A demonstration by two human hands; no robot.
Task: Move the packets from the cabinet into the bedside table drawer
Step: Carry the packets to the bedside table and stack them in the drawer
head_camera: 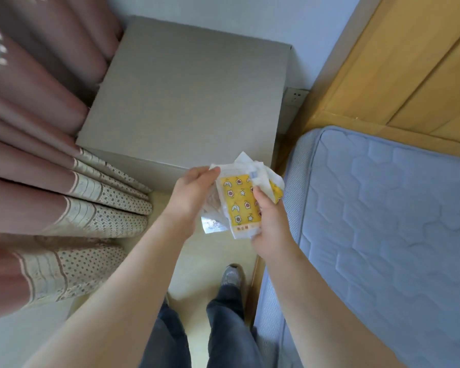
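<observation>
My left hand (190, 197) and right hand (270, 229) both grip the packets (239, 205); I'd gather them into one, freeing the other for the bedside table (186, 96).

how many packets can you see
3: a yellow packet in front, a second yellow one behind the right hand, a clear one by the left hand. More may be hidden.

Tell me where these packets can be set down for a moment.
The bedside table top is bare, bordered by curtains, wall and mattress. The visible mattress is bare too. The floor strip between curtains and mattress is narrow, crowded by the person's legs.
</observation>
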